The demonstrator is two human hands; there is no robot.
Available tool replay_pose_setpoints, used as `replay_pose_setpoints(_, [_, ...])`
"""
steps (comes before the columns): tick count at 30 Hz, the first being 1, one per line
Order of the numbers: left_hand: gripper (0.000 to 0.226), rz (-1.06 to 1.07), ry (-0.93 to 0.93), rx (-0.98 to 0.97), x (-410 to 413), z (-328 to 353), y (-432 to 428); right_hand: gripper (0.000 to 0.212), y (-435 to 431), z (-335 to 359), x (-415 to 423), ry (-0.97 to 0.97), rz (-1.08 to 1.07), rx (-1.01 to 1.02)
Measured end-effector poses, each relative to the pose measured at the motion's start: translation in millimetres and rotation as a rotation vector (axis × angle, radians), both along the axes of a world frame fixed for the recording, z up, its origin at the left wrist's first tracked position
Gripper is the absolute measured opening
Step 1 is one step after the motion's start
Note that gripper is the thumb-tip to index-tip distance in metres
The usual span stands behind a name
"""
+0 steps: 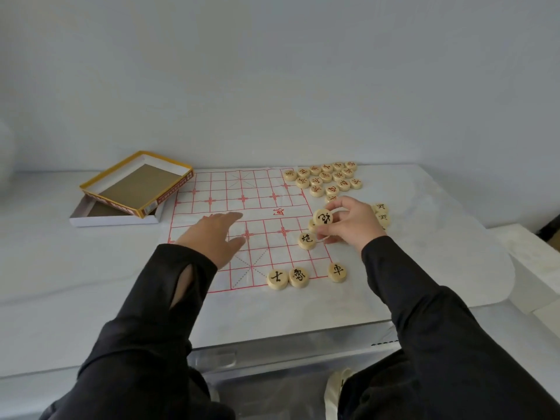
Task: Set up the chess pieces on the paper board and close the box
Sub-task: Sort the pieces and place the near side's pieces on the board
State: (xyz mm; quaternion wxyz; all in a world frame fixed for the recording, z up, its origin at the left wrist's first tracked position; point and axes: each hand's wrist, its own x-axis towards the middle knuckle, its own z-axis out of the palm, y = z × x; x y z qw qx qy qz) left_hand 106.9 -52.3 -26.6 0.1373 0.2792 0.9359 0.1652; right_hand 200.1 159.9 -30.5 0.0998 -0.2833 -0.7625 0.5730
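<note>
A paper board (260,183) with a red grid lies on the white table. My left hand (213,237) rests flat on the board's near left part, fingers straight. My right hand (351,225) pinches a round wooden piece (323,217) with a black character, tilted up above the board's right edge. Another black-marked piece (306,239) lies just below it. Three black-marked pieces (298,277) sit along the near edge. Several red-marked pieces (325,177) are heaped beyond the far right corner. The open box (136,183) sits at the far left.
The box's yellow-rimmed half leans on its white half (112,219), left of the board. A few more pieces (382,214) lie behind my right hand. The table's front edge runs below the board; a lower white ledge (533,268) is at the right.
</note>
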Motion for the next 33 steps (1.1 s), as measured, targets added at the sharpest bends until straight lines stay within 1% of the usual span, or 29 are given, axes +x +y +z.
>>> replay_pose_setpoints(3, [0.051,0.045,-0.030,0.007,-11,0,-9,0.035,-13,-2,-13,0.036,0.071,-0.107])
replay_pose_setpoints(9, [0.047,0.117,-0.061,0.017,-33,-5,-44,0.035,-49,-5,-44,-0.003,0.183,-0.268])
replay_pose_setpoints(12, [0.047,0.164,-0.070,-0.014,-41,-7,-66,0.036,-68,-9,-65,-0.041,0.155,-0.372])
replay_pose_setpoints(15, [0.047,0.201,-0.065,-0.013,-47,-8,-81,0.032,-85,-10,-87,-0.063,0.126,-0.509])
replay_pose_setpoints(16, [0.047,0.211,-0.064,-0.006,-49,-8,-85,0.030,-91,-9,-94,-0.076,0.143,-0.494])
replay_pose_setpoints(17, [0.047,0.222,-0.068,-0.004,-52,-9,-89,0.029,-97,-9,-101,-0.094,0.180,-0.426])
replay_pose_setpoints(18, [0.047,0.227,-0.072,-0.008,-53,-10,-92,0.030,-103,-9,-107,-0.119,0.235,-0.308])
replay_pose_setpoints(20, [0.045,0.225,-0.098,-0.043,-57,-13,-95,0.031,-115,-6,-116,-0.192,0.393,-0.006])
replay_pose_setpoints(22, [0.043,0.194,-0.136,-0.104,-57,-16,-97,0.028,-128,-2,-122,-0.248,0.529,0.207])
replay_pose_setpoints(25, [0.041,0.134,-0.165,-0.163,-58,-18,-99,0.020,-146,0,-132,-0.307,0.618,0.322])
replay_pose_setpoints(28, [0.040,0.136,-0.168,-0.169,-60,-17,-101,0.017,-155,-3,-139,-0.372,0.682,0.420])
replay_pose_setpoints(33, [0.039,0.122,-0.218,-0.210,-58,-17,-102,0.017,-163,-7,-142,-0.430,0.709,0.413])
